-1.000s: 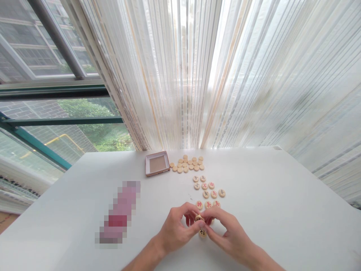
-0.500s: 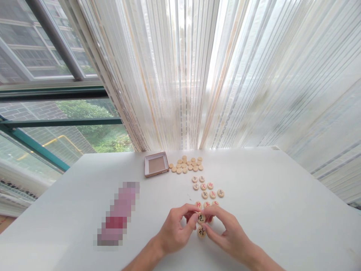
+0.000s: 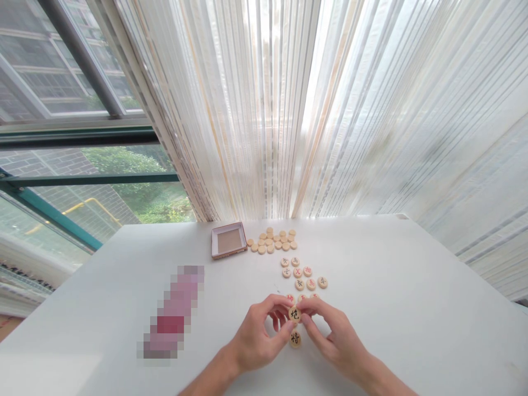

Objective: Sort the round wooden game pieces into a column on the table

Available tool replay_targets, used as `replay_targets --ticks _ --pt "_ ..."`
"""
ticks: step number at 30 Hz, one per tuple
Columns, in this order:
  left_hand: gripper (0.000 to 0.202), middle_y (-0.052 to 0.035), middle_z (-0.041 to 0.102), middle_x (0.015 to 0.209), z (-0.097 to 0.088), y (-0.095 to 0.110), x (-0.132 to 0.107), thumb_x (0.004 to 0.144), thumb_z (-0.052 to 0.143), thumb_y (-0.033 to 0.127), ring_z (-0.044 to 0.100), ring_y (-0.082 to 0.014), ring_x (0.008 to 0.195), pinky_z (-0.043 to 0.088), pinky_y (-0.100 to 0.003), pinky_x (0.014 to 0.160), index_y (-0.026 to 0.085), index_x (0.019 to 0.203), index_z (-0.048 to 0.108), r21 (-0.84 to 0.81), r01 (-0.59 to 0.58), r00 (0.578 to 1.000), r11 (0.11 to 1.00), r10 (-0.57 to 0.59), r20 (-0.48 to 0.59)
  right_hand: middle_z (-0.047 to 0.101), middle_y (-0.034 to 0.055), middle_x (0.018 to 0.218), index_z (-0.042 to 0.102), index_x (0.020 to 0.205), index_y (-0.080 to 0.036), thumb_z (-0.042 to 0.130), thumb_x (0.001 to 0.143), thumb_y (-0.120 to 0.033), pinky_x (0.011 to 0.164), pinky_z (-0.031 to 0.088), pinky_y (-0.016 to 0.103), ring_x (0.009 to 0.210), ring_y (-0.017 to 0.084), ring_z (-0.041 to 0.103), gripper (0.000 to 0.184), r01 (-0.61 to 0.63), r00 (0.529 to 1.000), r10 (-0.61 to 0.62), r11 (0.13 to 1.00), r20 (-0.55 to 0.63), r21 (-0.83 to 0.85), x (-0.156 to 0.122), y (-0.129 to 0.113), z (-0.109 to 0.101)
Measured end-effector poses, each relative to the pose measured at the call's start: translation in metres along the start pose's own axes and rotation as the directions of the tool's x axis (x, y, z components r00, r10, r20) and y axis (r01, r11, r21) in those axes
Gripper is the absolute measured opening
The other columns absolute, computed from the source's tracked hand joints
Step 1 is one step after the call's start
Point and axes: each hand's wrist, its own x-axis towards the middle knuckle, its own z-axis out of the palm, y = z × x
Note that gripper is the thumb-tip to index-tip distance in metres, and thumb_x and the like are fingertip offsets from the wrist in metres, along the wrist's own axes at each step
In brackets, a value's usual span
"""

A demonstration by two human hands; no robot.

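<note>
Between the fingertips of both hands is a round wooden Chinese chess piece with a black character facing up. My left hand pinches it from the left with thumb and index finger. From the right, my right hand closes thumb and index finger on its edge. Just below, a second black-marked chess piece lies on the white table. A red-marked piece sits just beyond my fingers, in a row with others partly hidden by my right hand.
Farther back lie several face-up pieces in short rows. Behind them is a cluster of blank-looking pieces beside a shallow open box. A blurred pink object lies on the left. Strip curtains hang along the table's back edge.
The held piece has shifted slightly upward and turned a little, so its character shows more fully. My left thumb has slid a little right, and both hands stay in nearly the same place.
</note>
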Motion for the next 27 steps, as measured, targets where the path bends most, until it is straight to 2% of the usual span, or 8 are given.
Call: replay_targets --ticks 10,19,27 --pt "0.024 -0.0067 0.077 0.097 -0.0005 0.0038 -0.0003 0.095 0.067 0.021 0.072 -0.0174 0.080 0.056 -0.027 0.072 0.019 0.120 0.065 0.009 -0.011 1.000 1.000 0.011 0.003 0.076 0.0058 0.095 0.064 0.109 -0.022 0.055 0.101 -0.020 0.078 0.062 0.029 0.081 0.019 0.073 0.012 0.000 1.000 0.000 1.000 0.017 -0.006 0.0013 -0.0048 -0.0026" --pt "0.030 -0.0065 0.078 0.098 -0.0009 0.0013 0.0000 0.092 0.068 0.015 0.071 -0.0161 0.078 0.057 -0.026 0.070 0.019 0.122 0.065 0.111 -0.112 0.994 0.987 0.113 -0.007 0.075 0.0045 0.091 0.064 0.108 -0.022 0.058 0.098 -0.018 0.076 0.060 0.028 0.078 0.018 0.070 0.012 -0.001 1.000 0.002 0.999 0.022 -0.034 0.0021 -0.0038 -0.0023" --pt "0.029 -0.0051 0.079 0.096 0.0010 0.0010 -0.0015 0.091 0.069 0.015 0.071 -0.0154 0.074 0.059 -0.026 0.071 0.021 0.120 0.066 0.208 -0.171 0.985 0.963 0.165 0.048 0.074 0.0019 0.084 0.064 0.096 -0.023 0.066 0.095 -0.025 0.072 0.060 0.025 0.073 0.016 0.069 0.003 -0.021 1.000 0.021 0.999 0.007 -0.050 -0.0009 0.0024 -0.0007"
